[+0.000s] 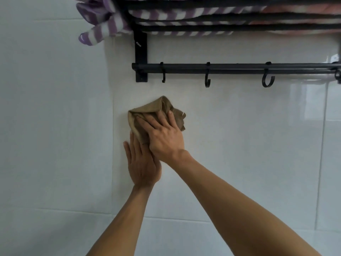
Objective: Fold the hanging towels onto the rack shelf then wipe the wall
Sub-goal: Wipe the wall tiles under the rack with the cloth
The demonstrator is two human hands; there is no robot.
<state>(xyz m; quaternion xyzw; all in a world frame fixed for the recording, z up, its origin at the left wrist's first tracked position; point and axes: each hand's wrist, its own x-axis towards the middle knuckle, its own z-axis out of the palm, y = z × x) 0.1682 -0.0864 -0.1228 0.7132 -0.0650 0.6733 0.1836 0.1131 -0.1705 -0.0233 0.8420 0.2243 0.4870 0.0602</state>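
— Both forearms reach up; where's the brown cloth (pixel 147 111)?

— Flat on the white tiled wall (pixel 239 135), under the right hand (pixel 166 139), fingers spread, pressing rather than clenching.

— And the left hand (pixel 143 163)?

— Open on the tile below, seemingly touching the cloth's lower edge.

— Above?

— Black rack (pixel 230 68), striped towels (pixel 103 21) on its shelf.

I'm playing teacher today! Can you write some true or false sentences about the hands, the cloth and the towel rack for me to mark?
1. The right hand presses a brown cloth on the wall. True.
2. The left hand grips a hook. False: it lies flat on the wall under the cloth.
3. A purple striped towel sits on the rack shelf. True.
4. Towels hang from the hooks. False: the hooks are bare.
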